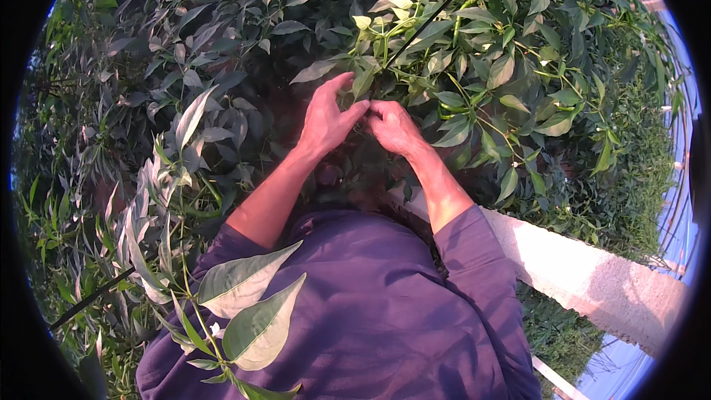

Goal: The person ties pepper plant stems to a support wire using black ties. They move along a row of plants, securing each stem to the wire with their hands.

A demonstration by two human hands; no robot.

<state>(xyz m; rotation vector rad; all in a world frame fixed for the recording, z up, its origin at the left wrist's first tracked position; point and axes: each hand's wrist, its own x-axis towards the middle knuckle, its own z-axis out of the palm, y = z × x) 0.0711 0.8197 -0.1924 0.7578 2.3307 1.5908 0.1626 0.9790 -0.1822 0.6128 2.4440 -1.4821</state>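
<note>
My left hand (329,114) reaches into a leafy pepper plant, its thumb and fingers spread around a green leaf (364,82). The thumb tip meets the fingertips of my right hand (393,125), whose fingers are curled. Whether something thin is pinched between the fingertips cannot be told. A black string (439,14) runs down from the upper right to the stems just above my hands. Pale green young stems and leaves (387,33) stand above the fingertips. Slim green peppers (456,30) hang among the foliage at the right.
A rough concrete beam or post (561,255) slants from beside my right arm to the lower right. A branch with large leaves and a white flower (215,330) overlaps my left side. Another black string (91,298) crosses at the lower left. Dense foliage surrounds both arms.
</note>
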